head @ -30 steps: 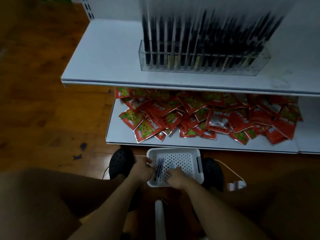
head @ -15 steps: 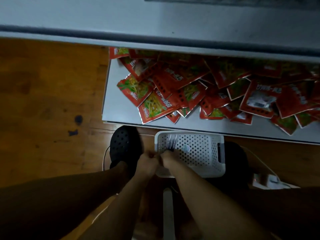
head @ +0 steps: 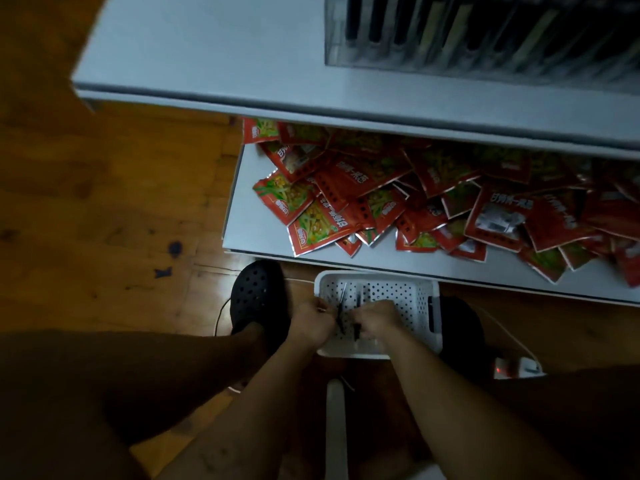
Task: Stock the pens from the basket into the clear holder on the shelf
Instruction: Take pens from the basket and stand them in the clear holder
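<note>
A white perforated basket (head: 420,296) stands on the floor between my feet. Both hands are down inside its near left part. My left hand (head: 311,322) pinches a thin dark pen (head: 341,311) that points up and away. My right hand (head: 375,322) is closed around another dark pen (head: 356,329), of which only the short end shows. The clear holder (head: 478,32), packed with several upright dark pens, stands on the upper white shelf (head: 214,53) at the top right; its far part is cut off by the frame.
The lower shelf (head: 242,216) carries a heap of several red snack packets (head: 415,199) right behind the basket. Black clogs (head: 259,296) flank the basket. A white power strip with a cable (head: 516,367) lies at the right on the wooden floor (head: 104,202).
The camera has tilted, bringing the pen holder back into sight at the top. Both hands stayed in the basket and have now separated slightly, each closed on a pen.
</note>
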`<state>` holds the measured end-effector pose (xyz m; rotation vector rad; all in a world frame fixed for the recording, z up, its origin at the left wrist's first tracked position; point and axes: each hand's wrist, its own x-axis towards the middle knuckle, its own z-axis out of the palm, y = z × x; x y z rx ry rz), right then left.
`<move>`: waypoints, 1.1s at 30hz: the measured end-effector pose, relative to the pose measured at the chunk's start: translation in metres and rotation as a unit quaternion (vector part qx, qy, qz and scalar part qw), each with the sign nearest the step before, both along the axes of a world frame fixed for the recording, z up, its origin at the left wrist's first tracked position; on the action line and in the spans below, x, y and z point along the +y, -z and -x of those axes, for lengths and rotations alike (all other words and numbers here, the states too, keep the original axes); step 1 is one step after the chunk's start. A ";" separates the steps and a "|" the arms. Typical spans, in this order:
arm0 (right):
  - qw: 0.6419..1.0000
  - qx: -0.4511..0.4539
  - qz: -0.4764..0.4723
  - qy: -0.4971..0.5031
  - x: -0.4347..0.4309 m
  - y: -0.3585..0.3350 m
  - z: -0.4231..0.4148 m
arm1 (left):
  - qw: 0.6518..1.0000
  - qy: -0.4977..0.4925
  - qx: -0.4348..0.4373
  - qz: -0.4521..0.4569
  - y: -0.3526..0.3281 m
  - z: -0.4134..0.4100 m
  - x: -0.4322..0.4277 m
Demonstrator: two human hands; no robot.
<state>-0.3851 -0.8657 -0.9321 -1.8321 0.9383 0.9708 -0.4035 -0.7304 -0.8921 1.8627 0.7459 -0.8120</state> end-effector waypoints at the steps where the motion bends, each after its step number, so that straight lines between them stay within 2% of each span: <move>1: 1.000 -0.004 -0.020 0.007 -0.006 -0.015 0.000 | 1.000 0.012 -0.014 0.001 -0.008 -0.003 -0.002; 7: 0.983 -0.081 -0.159 0.053 -0.027 -0.107 0.000 | 0.990 0.075 -0.123 0.002 -0.084 -0.019 -0.011; 12: 0.948 -0.220 -0.218 0.069 -0.039 -0.186 0.002 | 0.963 0.101 -0.251 0.010 -0.171 -0.037 -0.023; 15: 0.934 -0.319 -0.160 0.025 -0.053 -0.229 -0.002 | 0.945 0.100 -0.311 0.017 -0.215 -0.041 -0.032; 19: 0.893 -0.441 -0.091 -0.006 -0.077 -0.297 -0.010 | 0.918 0.109 -0.381 -0.011 -0.272 -0.044 -0.034; 22: 0.841 -0.540 -0.014 0.014 -0.100 -0.350 -0.021 | 0.911 0.070 -0.407 -0.006 -0.305 -0.049 -0.028; 25: 0.773 -0.628 0.088 0.027 -0.123 -0.385 -0.031 | 0.905 0.017 -0.425 -0.002 -0.320 -0.061 -0.020; 29: 0.700 -0.698 0.142 0.048 -0.141 -0.401 -0.059 | 0.903 -0.041 -0.428 -0.010 -0.321 -0.090 -0.015; 33: 0.686 -0.711 0.154 0.033 -0.147 -0.399 -0.089 | 0.897 -0.078 -0.435 -0.031 -0.318 -0.124 -0.008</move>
